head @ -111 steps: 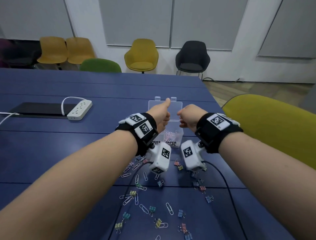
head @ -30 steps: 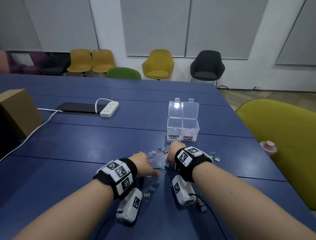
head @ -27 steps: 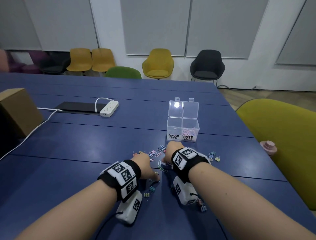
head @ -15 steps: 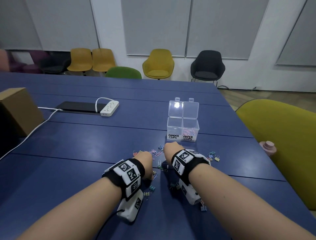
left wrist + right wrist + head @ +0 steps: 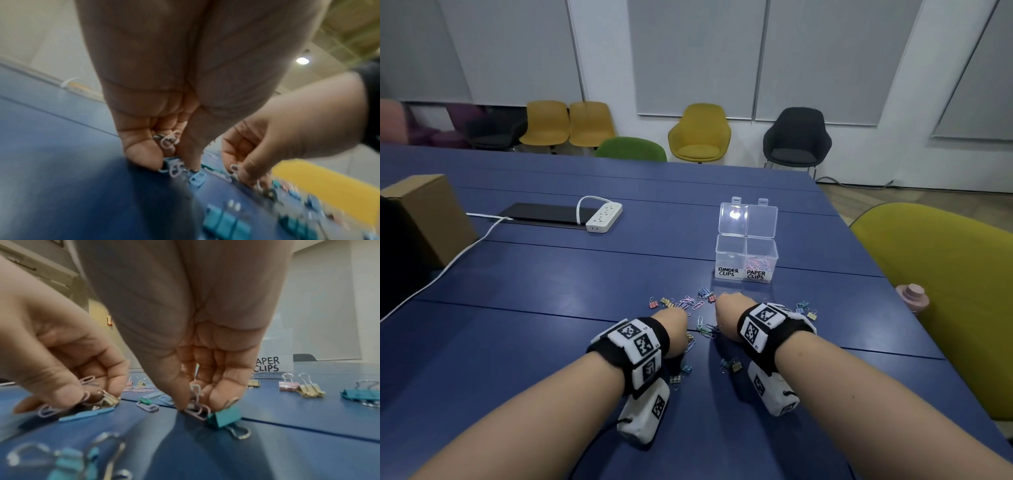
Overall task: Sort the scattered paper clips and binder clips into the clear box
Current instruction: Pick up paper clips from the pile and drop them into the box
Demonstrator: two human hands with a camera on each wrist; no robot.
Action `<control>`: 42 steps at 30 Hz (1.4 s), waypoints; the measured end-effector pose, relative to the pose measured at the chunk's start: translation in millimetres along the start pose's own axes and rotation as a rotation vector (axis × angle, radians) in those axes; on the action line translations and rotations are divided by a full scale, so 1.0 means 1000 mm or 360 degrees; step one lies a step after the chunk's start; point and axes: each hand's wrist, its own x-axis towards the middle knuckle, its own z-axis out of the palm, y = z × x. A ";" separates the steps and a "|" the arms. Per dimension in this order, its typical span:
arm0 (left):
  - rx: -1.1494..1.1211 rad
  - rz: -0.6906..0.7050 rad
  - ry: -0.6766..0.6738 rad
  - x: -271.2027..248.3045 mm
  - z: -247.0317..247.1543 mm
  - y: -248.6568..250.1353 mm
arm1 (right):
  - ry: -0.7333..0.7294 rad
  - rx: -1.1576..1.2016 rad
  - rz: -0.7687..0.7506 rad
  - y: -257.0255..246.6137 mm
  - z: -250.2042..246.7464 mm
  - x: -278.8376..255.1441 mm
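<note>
The clear box (image 5: pixel 746 255) stands open on the blue table, with a "BINDER CLIPS" cell on the left and a "PAPER CLIPS" cell (image 5: pixel 760 265) on the right holding pastel clips. Loose paper clips and binder clips (image 5: pixel 697 303) lie scattered in front of it. My left hand (image 5: pixel 172 164) is down on the pile; it holds paper clips (image 5: pixel 168 139) in its curled fingers and pinches another on the table. My right hand (image 5: pixel 197 404) pinches a bunch of paper clips (image 5: pixel 195 395) at the table surface, right beside a teal binder clip (image 5: pixel 224 417).
A white power strip (image 5: pixel 604 217) and a black pad (image 5: pixel 544 213) lie far left, and a cardboard box (image 5: pixel 428 216) stands at the left edge. A yellow-green chair (image 5: pixel 945 294) and a pink bottle cap (image 5: pixel 912 296) are to the right. More binder clips (image 5: pixel 308 390) lie right of my hand.
Both hands came down from the box to the scattered clips. Over the last second they crept slightly forward and closer together, still picking at the pile.
</note>
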 end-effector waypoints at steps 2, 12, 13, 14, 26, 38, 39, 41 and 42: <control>-0.0348 -0.0014 0.0000 0.006 0.000 -0.013 | 0.0040 0.0192 -0.0008 0.007 0.001 0.001; -0.3442 -0.0219 -0.0366 0.007 -0.014 -0.057 | -0.0114 0.3329 0.0335 0.050 0.000 -0.014; -0.3528 -0.0197 -0.0396 0.006 -0.014 -0.055 | -0.0123 0.3402 0.0391 0.051 0.001 -0.014; -0.3561 -0.0188 -0.0430 0.004 -0.014 -0.053 | -0.0148 0.3435 0.0430 0.050 0.001 -0.013; -0.1054 -0.0244 -0.0108 0.012 -0.008 -0.031 | -0.0098 0.0325 0.0004 -0.002 0.005 0.004; -0.0454 -0.0187 -0.0194 0.016 -0.006 -0.016 | -0.0293 -0.0267 -0.0204 -0.026 -0.001 0.002; -0.0585 -0.0247 -0.0245 0.015 -0.006 -0.019 | -0.0306 -0.0317 -0.0221 -0.025 -0.003 -0.001; -0.1200 -0.0373 -0.0348 0.014 -0.006 -0.026 | -0.0317 -0.0356 -0.0208 -0.020 -0.002 -0.004; -0.1641 -0.0429 -0.0404 0.015 -0.006 -0.029 | -0.0323 -0.0370 -0.0198 -0.018 -0.001 -0.005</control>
